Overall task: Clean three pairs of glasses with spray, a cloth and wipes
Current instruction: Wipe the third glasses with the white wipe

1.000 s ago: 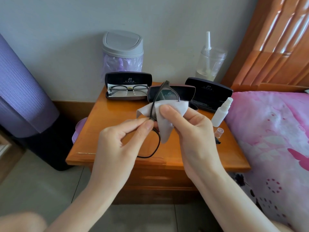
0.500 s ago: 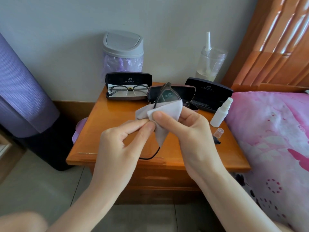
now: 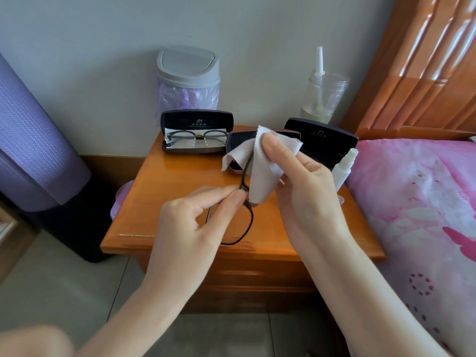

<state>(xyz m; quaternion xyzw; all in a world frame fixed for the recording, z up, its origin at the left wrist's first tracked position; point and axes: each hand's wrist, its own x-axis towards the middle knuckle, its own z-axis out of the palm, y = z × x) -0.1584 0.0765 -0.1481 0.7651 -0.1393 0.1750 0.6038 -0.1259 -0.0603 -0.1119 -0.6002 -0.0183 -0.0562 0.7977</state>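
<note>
My left hand [image 3: 190, 228] pinches the bridge of black-framed glasses [image 3: 247, 228], held on edge above the wooden nightstand [image 3: 164, 191]. My right hand [image 3: 304, 191] pinches a white cleaning cloth [image 3: 262, 171] around the upper lens, which the cloth hides. A second pair of glasses [image 3: 197, 136] lies in an open black case [image 3: 197, 119] at the back. A small white spray bottle [image 3: 343, 168] stands at the nightstand's right edge, partly behind my right hand.
Two more open black cases [image 3: 322, 136] lie behind my hands. A grey-lidded bin [image 3: 189, 73] and a clear jar [image 3: 323, 96] stand against the wall. A pink-covered bed [image 3: 422, 202] is on the right, a purple rolled mat [image 3: 31, 140] on the left.
My right hand has slid the cloth up along the upper lens, away from my left hand. The lower lens rim now shows below my left fingers.
</note>
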